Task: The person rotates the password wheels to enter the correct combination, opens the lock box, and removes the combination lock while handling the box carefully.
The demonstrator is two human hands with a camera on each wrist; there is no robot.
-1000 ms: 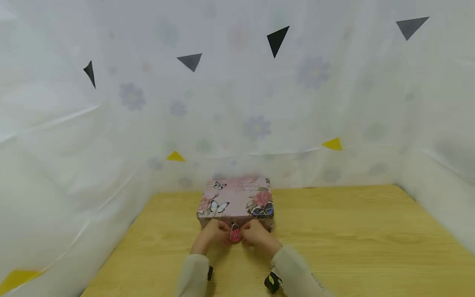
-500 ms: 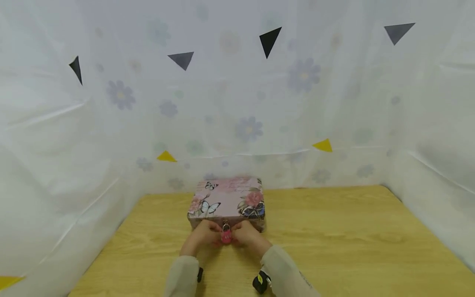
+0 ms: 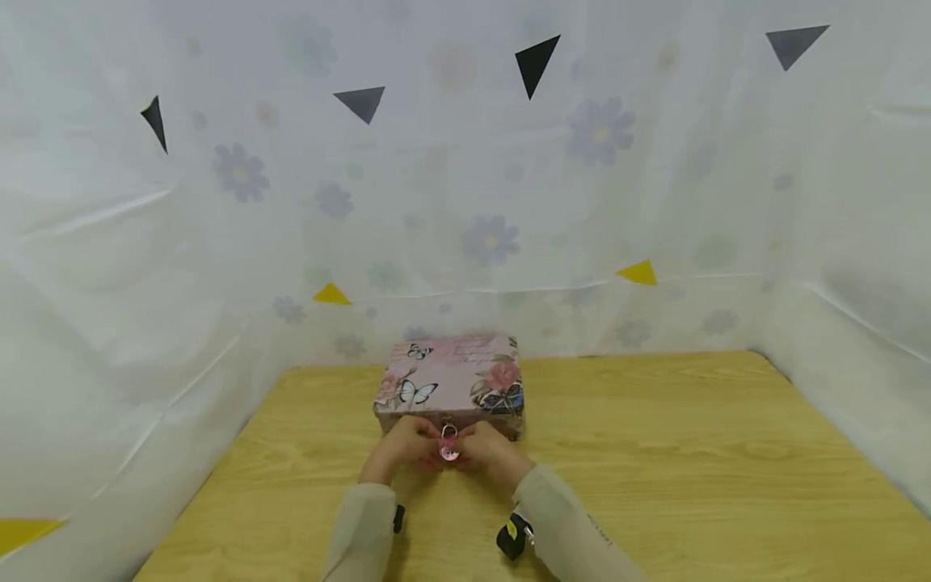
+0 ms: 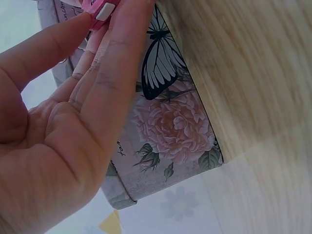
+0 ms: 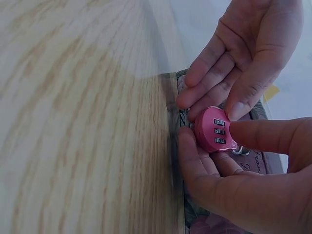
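1. Head view: wood-grain table (image 3: pixel 669 461) under both hands.
2. Butterfly-and-rose keepsake box (image 3: pixel 460 394), lid down, just beyond the fingers.
3. Left hand (image 3: pixel 407 440): narrow, thumb and fingers pinching the padlock from its left side.
4. Right hand (image 3: pixel 493 449): same grip, opposite side.
5. Pink combination padlock (image 5: pixel 209 130): between the two hands, at the box front. Can't tell if the shackle (image 5: pixel 240 150) is latched.
6. Three number dials (image 5: pixel 220 131), just beside the right thumb; digits unreadable. My read: dial-setting step. Next move calls for a steady lock body, one fingertip per dial.
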